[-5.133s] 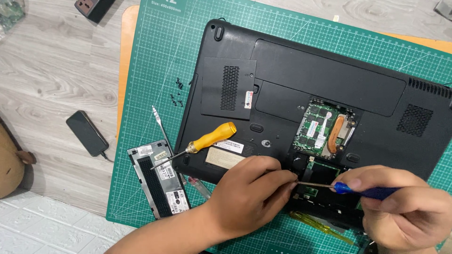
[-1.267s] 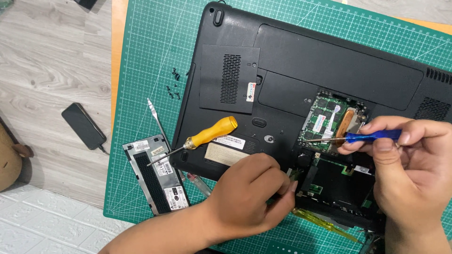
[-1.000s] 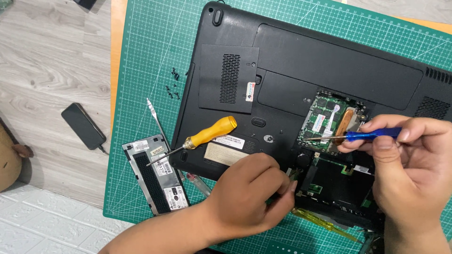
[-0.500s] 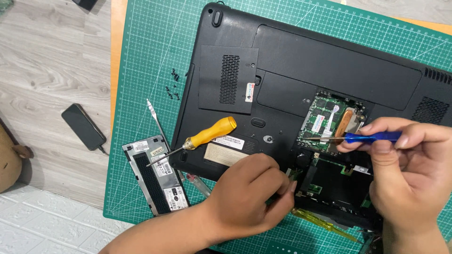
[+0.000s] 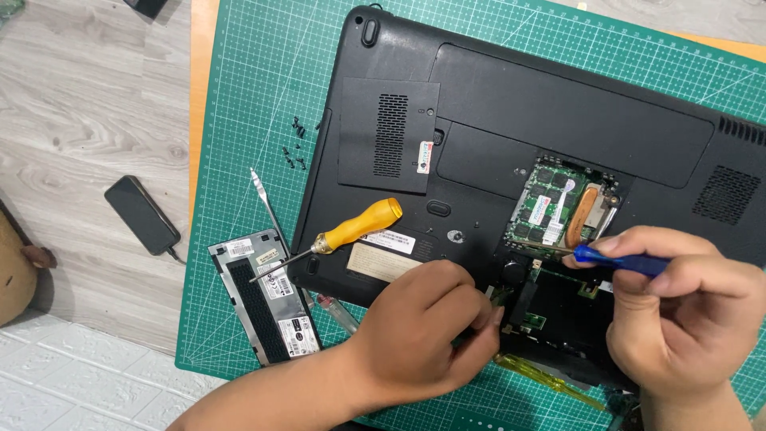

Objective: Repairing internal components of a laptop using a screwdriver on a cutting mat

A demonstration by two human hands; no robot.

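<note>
A black laptop (image 5: 558, 112) lies upside down on a green cutting mat (image 5: 263, 96), with an opened bay showing green memory boards (image 5: 550, 203) and a copper pipe. My right hand (image 5: 686, 311) is shut on a blue-handled screwdriver (image 5: 622, 259), its thin tip pointing left at the lower edge of the memory board. My left hand (image 5: 423, 335) rests on the laptop's near edge, its fingertips pinched at a small part beside the open compartment; what they pinch is hidden.
A yellow-handled screwdriver (image 5: 359, 227) lies across the laptop's left edge and a removed black drive (image 5: 267, 299). A metal pry tool (image 5: 267, 203), small black screws (image 5: 295, 148) and a loose black cover panel (image 5: 387, 144) lie nearby. A phone (image 5: 142, 214) sits on the wooden floor.
My right hand lifted the blue screwdriver from the lower compartment up to the memory bay, then drifted slightly right. My left hand stayed in place.
</note>
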